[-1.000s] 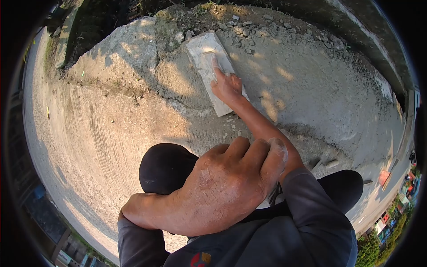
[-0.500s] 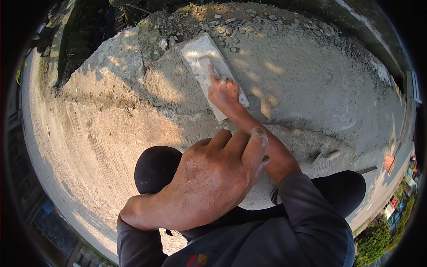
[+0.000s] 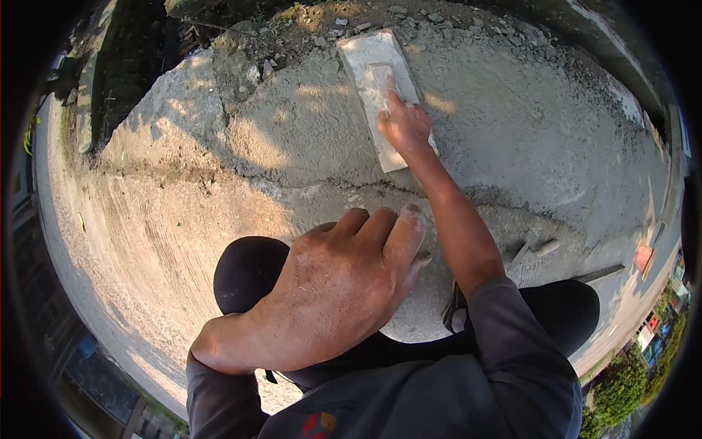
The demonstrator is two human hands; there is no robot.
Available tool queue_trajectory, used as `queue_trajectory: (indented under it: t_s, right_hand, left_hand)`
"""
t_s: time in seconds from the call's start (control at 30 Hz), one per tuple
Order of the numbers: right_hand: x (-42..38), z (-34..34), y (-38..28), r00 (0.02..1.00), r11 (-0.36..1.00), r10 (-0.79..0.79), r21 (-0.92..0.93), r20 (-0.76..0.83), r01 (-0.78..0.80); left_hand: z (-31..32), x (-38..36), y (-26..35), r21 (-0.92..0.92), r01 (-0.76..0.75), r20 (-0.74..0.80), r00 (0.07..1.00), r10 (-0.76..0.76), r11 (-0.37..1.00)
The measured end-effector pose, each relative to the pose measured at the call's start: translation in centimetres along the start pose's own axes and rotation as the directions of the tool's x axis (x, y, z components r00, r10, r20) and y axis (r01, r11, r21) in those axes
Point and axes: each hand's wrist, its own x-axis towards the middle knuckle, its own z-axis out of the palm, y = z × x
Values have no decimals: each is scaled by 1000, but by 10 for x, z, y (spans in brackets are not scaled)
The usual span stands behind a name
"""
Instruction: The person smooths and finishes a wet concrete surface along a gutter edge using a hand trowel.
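Note:
My right hand (image 3: 406,126) grips the handle of a long rectangular hand float (image 3: 369,50), its index finger stretched along the handle. The float lies flat on damp grey concrete (image 3: 504,124), smeared pale with cement. Close to the camera is my left hand (image 3: 336,285), back upward, above my bent knee (image 3: 248,274). Its fingers are curled and dusted with cement; the palm side is hidden, so I cannot tell whether it holds anything.
Rubble (image 3: 439,22) borders the far edge of the concrete. A rough ridge separates it from drier, ribbed paving (image 3: 168,234). A small tool with a grey handle (image 3: 547,247) lies to the right, a flat strip (image 3: 603,274) and a reddish block (image 3: 643,257) farther right.
My right hand has slid the float away from me and to the right over the concrete. My left hand has shifted slightly left, still curled.

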Motion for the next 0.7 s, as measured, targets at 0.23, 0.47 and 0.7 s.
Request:
queue_trajectory:
  t_s: [0.23,0.47,0.7]
  right_hand:
    - [-5,1,14,997,999,4,-45,-73,-8]
    - [27,-4,40,999,999,18,-46,-38,-20]
    - [20,-22,61,994,993,112,-24,-12,-112]
  left_hand:
    - [3,5,8,-5,-6,7,1000,6,1000]
    - [3,16,12,-15,-18,47,999,19,1000]
    - [1,17,8,9,-10,54,998,9,1000]
